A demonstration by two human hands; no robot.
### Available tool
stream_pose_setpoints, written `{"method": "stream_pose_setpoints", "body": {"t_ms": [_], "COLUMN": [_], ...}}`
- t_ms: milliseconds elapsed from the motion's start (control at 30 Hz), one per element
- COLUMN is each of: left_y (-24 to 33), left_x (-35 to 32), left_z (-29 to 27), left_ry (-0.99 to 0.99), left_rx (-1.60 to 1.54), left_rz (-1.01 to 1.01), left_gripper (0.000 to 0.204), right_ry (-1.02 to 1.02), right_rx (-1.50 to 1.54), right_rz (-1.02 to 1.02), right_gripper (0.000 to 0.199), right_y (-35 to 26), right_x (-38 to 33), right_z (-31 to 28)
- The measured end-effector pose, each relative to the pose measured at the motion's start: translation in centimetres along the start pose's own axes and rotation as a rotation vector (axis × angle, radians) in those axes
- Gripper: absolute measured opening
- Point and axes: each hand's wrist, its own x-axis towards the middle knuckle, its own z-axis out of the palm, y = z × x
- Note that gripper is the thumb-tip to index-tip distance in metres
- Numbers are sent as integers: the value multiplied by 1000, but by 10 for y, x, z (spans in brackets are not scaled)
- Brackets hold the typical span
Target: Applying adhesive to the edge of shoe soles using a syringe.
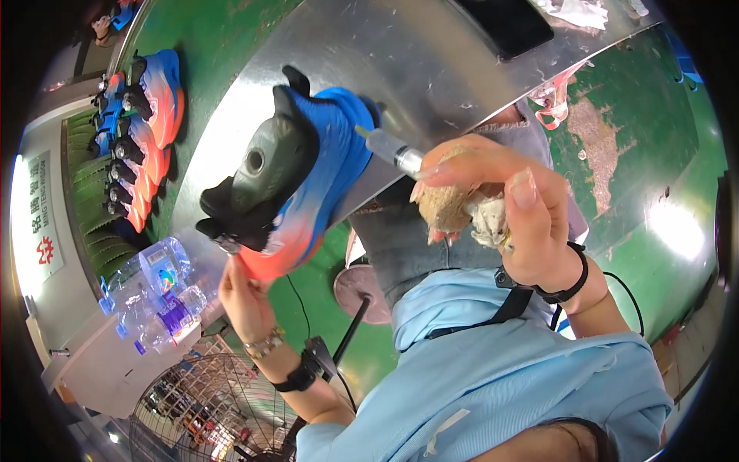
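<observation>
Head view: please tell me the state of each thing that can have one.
Left hand: gripping the shoe by its orange end.
Shoe: lifted off the metal table, grey last inside.
Right hand: closed on syringe and brown sponge.
Syringe: tip at the shoe's blue side.
Sponge: held in right hand.

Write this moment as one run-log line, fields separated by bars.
left hand: holds blue-and-orange sports shoe on grey last | right hand: holds clear plastic syringe plus brown wad | syringe tip at shoe
</observation>
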Motion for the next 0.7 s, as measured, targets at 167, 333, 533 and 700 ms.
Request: {"method": "stream_pose_setpoints", "body": {"t_ms": [167,333,533,700], "left_y": [-26,-40,-42,-46], "left_x": [-56,-70,-75,-76], "left_z": [21,49,76,95], "left_ry": [-285,-545,-603,-651], "left_rx": [-296,-500,-495,-564], "left_rz": [-133,-259,-225,-196], "left_gripper": [31,47,58,63], "right_ry": [36,40,-19,-20], "right_rx": [8,12,21,91], "right_rz": [56,71,88,135], "right_gripper": [58,55,54,55], "right_y": [2,-2,-10,-21], "right_x": [-3,-11,-18,-26], "right_z": [7,9,4,6]}}
